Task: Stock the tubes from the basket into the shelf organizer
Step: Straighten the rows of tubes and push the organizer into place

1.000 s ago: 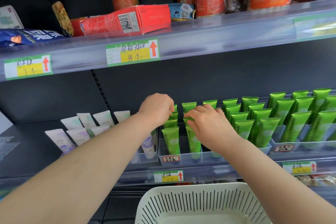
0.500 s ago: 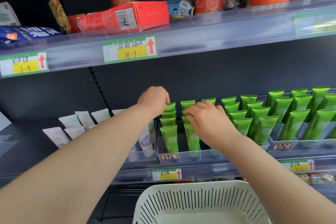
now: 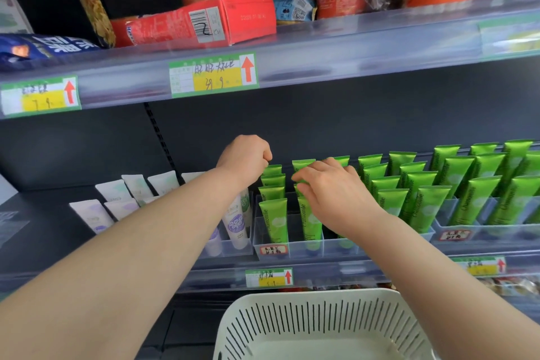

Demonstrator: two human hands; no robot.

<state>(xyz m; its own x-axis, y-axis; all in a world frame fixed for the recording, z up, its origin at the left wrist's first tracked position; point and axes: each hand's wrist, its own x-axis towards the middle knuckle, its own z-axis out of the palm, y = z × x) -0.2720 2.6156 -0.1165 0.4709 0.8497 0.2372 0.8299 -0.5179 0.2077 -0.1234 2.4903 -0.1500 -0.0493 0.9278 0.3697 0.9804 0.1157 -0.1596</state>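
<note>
The left hand [image 3: 245,156] reaches to the back of the shelf with its fingers curled into a loose fist, knuckles right at the top of the rearmost of the green tubes [image 3: 273,219] in the leftmost row. Whether it pinches that tube or only touches it cannot be told. Just to its right, the right hand [image 3: 330,194] lies over the next row, fingers lightly bent with the tips on the crimped tube tops and the thumb tucked below. Whether it grips one cannot be told either. The tubes stand upright, caps down, in rows inside a clear organizer [image 3: 292,245] under both hands, and more green rows fill further clear bins to the right of the right hand. Left of the left hand stand white tubes [image 3: 93,213]. Below both forearms, nearest the person, is a white slotted basket [image 3: 321,321]; no tubes show in the visible part. A red box [image 3: 204,23] lies on the shelf above the hands.
</note>
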